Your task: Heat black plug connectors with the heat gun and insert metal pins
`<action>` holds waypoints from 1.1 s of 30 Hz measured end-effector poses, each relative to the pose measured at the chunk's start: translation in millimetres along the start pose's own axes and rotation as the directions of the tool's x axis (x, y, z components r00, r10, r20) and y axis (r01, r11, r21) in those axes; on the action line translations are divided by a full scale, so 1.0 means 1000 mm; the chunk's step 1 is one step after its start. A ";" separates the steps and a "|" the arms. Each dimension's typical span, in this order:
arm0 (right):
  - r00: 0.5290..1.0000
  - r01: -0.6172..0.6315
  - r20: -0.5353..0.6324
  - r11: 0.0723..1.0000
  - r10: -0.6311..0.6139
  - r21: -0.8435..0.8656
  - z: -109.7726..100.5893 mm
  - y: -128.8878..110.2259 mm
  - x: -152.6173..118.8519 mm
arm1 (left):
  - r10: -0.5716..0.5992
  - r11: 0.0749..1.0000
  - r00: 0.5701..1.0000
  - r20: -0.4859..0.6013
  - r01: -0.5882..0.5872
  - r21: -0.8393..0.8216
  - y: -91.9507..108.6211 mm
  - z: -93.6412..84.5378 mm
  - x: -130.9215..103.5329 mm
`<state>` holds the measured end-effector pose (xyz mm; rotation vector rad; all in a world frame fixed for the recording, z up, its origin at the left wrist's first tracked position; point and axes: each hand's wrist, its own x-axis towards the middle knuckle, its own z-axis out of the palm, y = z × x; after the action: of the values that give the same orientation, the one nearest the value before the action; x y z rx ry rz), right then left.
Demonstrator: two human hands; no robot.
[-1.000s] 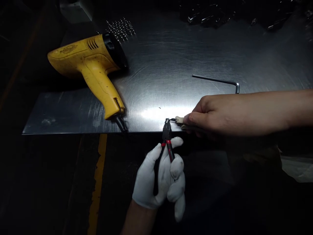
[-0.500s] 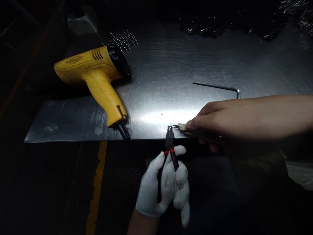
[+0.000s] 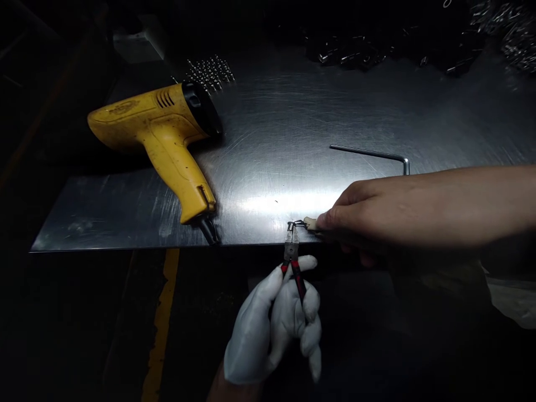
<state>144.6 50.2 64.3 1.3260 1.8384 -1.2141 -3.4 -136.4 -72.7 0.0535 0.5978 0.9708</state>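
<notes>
My left hand (image 3: 276, 318), in a white glove, is wrapped round the red and black handles of small pliers (image 3: 292, 248). Their jaws point away from me over the table's front edge, with a tiny shiny metal piece (image 3: 290, 226) at the tips. From the right reaches my bare right hand (image 3: 352, 215), closed on a tool with a pale cream-coloured handle (image 3: 310, 223) and a thin dark tip. That tip meets or nearly meets the metal piece; I cannot tell which. Most of this tool is hidden under my fingers.
A yellow heat gun (image 3: 167, 139) lies on the metal table (image 3: 268, 162) at the left. Behind it stand several small metal pins (image 3: 209, 72). A hex key (image 3: 368, 152) rests beyond my right hand. Dark parts with shiny bits (image 3: 352, 51) and a metal heap (image 3: 519, 42) lie at the back.
The pliers have turned slightly, so their flat face shows brighter, and my left wrist has shifted a little left. My right hand keeps its hold. The whole view has moved slightly.
</notes>
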 end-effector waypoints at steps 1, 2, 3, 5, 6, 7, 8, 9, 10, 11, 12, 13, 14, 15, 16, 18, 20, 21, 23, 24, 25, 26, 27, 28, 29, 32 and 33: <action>1.000 0.025 0.005 1.000 -0.025 -0.015 -0.001 0.000 0.000 | -0.005 1.000 1.000 -0.020 0.005 0.015 0.001 0.001 -0.001; 0.999 0.042 0.002 0.999 -0.041 -0.034 -0.001 0.001 0.000 | -0.010 0.999 0.999 -0.040 0.011 0.031 0.002 0.002 -0.001; 0.999 0.052 -0.004 0.997 -0.052 -0.052 -0.001 0.001 0.000 | -0.015 0.999 0.998 -0.059 0.018 0.045 0.003 0.002 -0.002; 0.998 0.056 -0.015 0.995 -0.058 -0.078 0.000 0.002 -0.001 | -0.019 0.997 0.997 -0.081 0.025 0.067 0.005 0.004 -0.003; 0.998 0.062 -0.018 0.994 -0.064 -0.087 0.000 0.003 -0.002 | -0.020 0.997 0.996 -0.087 0.027 0.074 0.006 0.005 -0.004; 0.997 0.074 -0.017 0.993 -0.076 -0.095 0.000 0.004 -0.002 | -0.021 0.996 0.996 -0.092 0.028 0.080 0.006 0.005 -0.005; 0.996 0.089 -0.011 0.990 -0.091 -0.105 0.001 0.005 -0.003 | -0.019 0.996 0.995 -0.097 0.027 0.085 0.007 0.005 -0.005; 0.994 0.106 -0.006 0.988 -0.107 -0.117 0.000 0.006 -0.003 | -0.019 0.996 0.995 -0.101 0.029 0.089 0.007 0.006 -0.006; 0.992 0.122 -0.006 0.984 -0.124 -0.130 0.000 0.006 -0.004 | -0.020 0.995 0.994 -0.105 0.030 0.093 0.007 0.006 -0.006; 0.990 0.139 -0.007 0.980 -0.142 -0.144 -0.001 0.007 -0.004 | -0.021 0.995 0.994 -0.109 0.031 0.096 0.006 0.006 -0.006; 0.988 0.153 -0.009 0.976 -0.157 -0.156 -0.002 0.007 -0.004 | -0.020 0.995 0.993 -0.115 0.031 0.098 0.006 0.006 -0.006; 0.985 0.165 -0.015 0.972 -0.170 -0.166 -0.002 0.006 -0.004 | -0.019 0.995 0.993 -0.117 0.031 0.099 0.006 0.005 -0.006; 0.985 0.164 -0.019 0.971 -0.170 -0.171 -0.003 0.005 -0.004 | -0.020 0.995 0.993 -0.118 0.032 0.098 0.006 0.005 -0.006; 0.990 0.139 -0.009 0.976 -0.143 -0.168 -0.003 0.004 -0.003 | -0.020 0.995 0.993 -0.118 0.032 0.099 0.006 0.005 -0.006; 0.995 0.102 0.001 0.983 -0.103 -0.154 -0.003 0.002 -0.003 | -0.021 0.995 0.993 -0.118 0.032 0.098 0.006 0.004 -0.006; 0.999 0.037 0.001 0.995 -0.037 -0.097 -0.003 -0.001 -0.002 | -0.023 0.994 0.994 -0.111 0.034 0.099 0.006 0.004 -0.005; 1.000 0.002 -0.004 0.999 -0.002 -0.048 -0.001 -0.002 0.000 | -0.026 0.995 0.995 -0.101 0.036 0.097 0.006 0.003 -0.005; 1.000 0.012 -0.010 0.999 -0.012 -0.039 0.000 0.000 0.001 | -0.028 0.995 0.995 -0.096 0.037 0.093 0.006 0.002 -0.005; 0.998 0.060 -0.006 0.997 -0.060 -0.051 0.002 0.004 0.006 | -0.026 0.996 0.996 -0.087 0.033 0.086 0.006 0.002 -0.005; 0.996 0.089 -0.001 0.995 -0.089 -0.050 0.003 0.006 0.008 | -0.024 0.996 0.996 -0.084 0.031 0.084 0.006 0.002 -0.004; 0.993 0.121 0.002 0.992 -0.121 -0.033 0.004 0.007 0.010 | -0.023 0.996 0.997 -0.079 0.029 0.085 0.006 0.002 -0.004; 0.989 0.145 0.003 0.989 -0.145 -0.002 0.004 0.008 0.012 | -0.020 0.996 0.997 -0.080 0.027 0.088 0.006 0.002 -0.004; 0.990 0.141 0.005 0.989 -0.142 0.036 0.004 0.008 0.013 | -0.020 0.996 0.997 -0.080 0.027 0.091 0.006 0.002 -0.005; 0.994 0.109 0.011 0.991 -0.111 0.075 0.003 0.007 0.013 | -0.020 0.995 0.996 -0.083 0.028 0.092 0.006 0.002 -0.005; 0.998 0.061 0.016 0.993 -0.063 0.103 0.002 0.005 0.012 | -0.021 0.995 0.996 -0.088 0.030 0.094 0.006 0.003 -0.005; 0.997 -0.068 0.029 0.993 0.065 0.097 -0.001 0.002 0.010 | -0.023 0.996 0.996 -0.090 0.031 0.089 0.006 0.003 -0.005; 0.997 -0.069 0.038 0.995 0.067 0.073 -0.002 0.003 0.010 | -0.024 0.996 0.996 -0.087 0.031 0.086 0.006 0.002 -0.004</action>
<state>143.7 56.4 55.9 1.3870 1.7249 -1.2723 -8.2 -136.1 -67.0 0.0814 0.7189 0.9232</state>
